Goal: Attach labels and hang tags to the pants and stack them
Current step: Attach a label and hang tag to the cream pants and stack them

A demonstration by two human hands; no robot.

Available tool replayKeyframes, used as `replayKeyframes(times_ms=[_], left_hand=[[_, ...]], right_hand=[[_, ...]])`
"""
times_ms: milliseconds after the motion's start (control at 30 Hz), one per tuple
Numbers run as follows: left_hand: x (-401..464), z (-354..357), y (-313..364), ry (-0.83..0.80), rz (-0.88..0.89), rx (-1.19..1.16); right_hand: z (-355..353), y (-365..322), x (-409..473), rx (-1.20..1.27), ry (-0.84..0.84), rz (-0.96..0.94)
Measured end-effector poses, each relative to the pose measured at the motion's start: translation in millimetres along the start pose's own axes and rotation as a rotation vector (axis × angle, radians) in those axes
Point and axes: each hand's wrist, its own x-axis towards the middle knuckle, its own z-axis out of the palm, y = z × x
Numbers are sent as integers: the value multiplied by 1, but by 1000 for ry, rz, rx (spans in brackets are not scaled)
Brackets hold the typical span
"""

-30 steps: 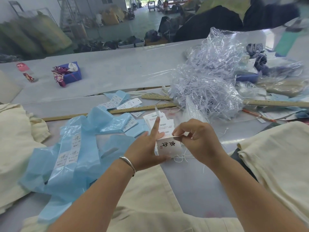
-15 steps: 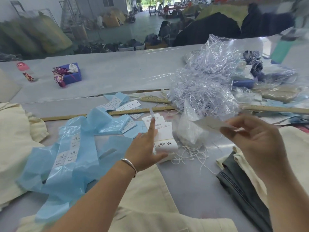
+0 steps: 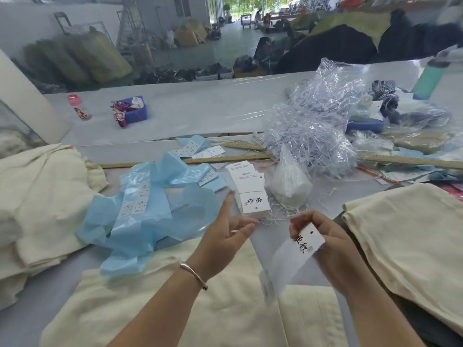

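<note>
Your right hand (image 3: 333, 246) pinches a white card hang tag with black characters (image 3: 307, 242) over cream pants (image 3: 200, 304) on the grey worktable (image 3: 200, 113) — left hand (image 3: 225, 236) spread, holding nothing, beside the tag stack (image 3: 250, 190) — warehouse floor beyond.

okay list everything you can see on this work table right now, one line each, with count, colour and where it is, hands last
white card hang tag: one, black characters, in right grip
stack of white hang tags: one, table centre
blue plastic label strips: a heap, centre left
cream pants: one pair near edge; folded piles far left and right
clear plastic fastener tangle: one pile, behind stack
wooden rulers: at least two, mid table
blue box: one, far left
left hand: open, empty, beside stack
right hand: pinching tag
</note>
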Motion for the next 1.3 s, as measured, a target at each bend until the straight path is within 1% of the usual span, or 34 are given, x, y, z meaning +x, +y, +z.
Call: replayKeyframes(times_ms=[100, 200, 267, 333, 400, 467, 567, 633, 733, 767, 800, 900, 1033, 1100, 1133, 1167, 1233, 1300], left_hand=[[-32, 10, 10, -128, -49, -131], [-60, 15, 15, -162, -76, -255], [-74, 15, 15, -102, -75, -350], [-86, 13, 12, 40, -65, -425], [-96, 8, 6, 204, -34, -422], [-107, 1, -1, 315, 6, -392], [-122, -8, -8, 416, 35, -370], [-132, -12, -12, 454, 33, -365], [-148, -16, -20, 482, 10, -388], [-152, -19, -22, 487, 7, -394], [-155, -21, -24, 490, 6, -399], [-162, -29, -28, 472, 13, -398], [-171, -40, -36, 425, 13, -400], [-176, -46, -37, 391, 23, -367], [-178, -49, -38, 401, 48, -303], [-179, -51, -39, 425, 85, -208], [-182, -54, -38, 453, 162, -72], [-183, -52, -33, 380, 193, -93]], right_hand=[[18, -2, -12, 178, -114, 83], [31, -2, -24, 283, -194, 123], [40, 1, -31, 332, -170, 118], [49, 7, -41, 358, -57, 107], [61, 19, -57, 341, 44, 121], [79, 32, -75, 221, 92, 150], [112, 51, -102, -12, 147, 67], [131, 63, -114, -138, 233, -65], [153, 72, -126, -359, 342, -318], [158, 73, -127, -397, 354, -378], [162, 73, -128, -405, 359, -394], [168, 73, -129, -284, 352, -247], [167, 71, -132, -47, 220, -9], [165, 68, -134, -42, 191, 12], [164, 67, -136, -82, 191, -10], [162, 66, -137, -194, 211, -60], [162, 65, -138, -581, 278, -243], [168, 66, -139, -918, 272, -455]])
